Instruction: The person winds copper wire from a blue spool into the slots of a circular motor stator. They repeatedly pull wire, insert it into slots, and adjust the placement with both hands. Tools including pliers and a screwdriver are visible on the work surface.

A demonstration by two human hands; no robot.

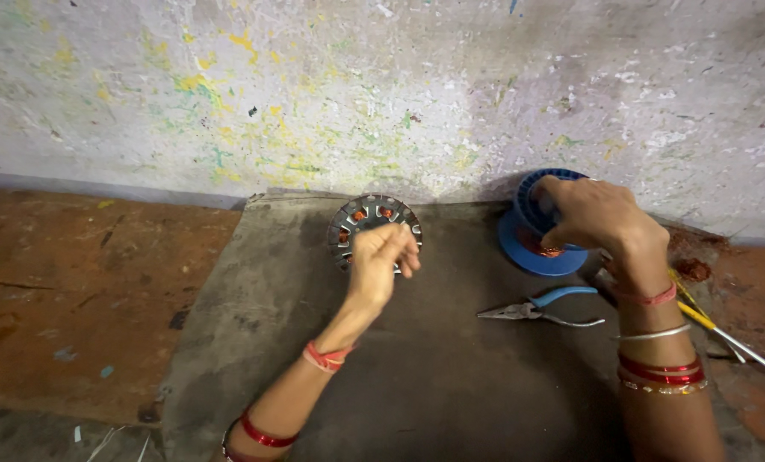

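The winding looks barely begun: only a few slots of the round metal stator [372, 224] show copper. The left hand [381, 261], grip pinched together, holds it; the right hand [594, 216] grips the blue wire spool [532, 235] to its right. Pliers [536, 308] lie below the spool on a grey mat [416, 376], floor against a paint-flecked wall [382, 94].

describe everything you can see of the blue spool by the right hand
The blue spool looks like plastic, with a wide round flange at the near end and a second one toward the wall. It lies tipped on the grey mat, close to the paint-spattered wall. Copper-coloured wire shows at its core, near the lower flange. The right hand grips its top and covers much of it. Blue-handled pliers lie just in front, apart from it.
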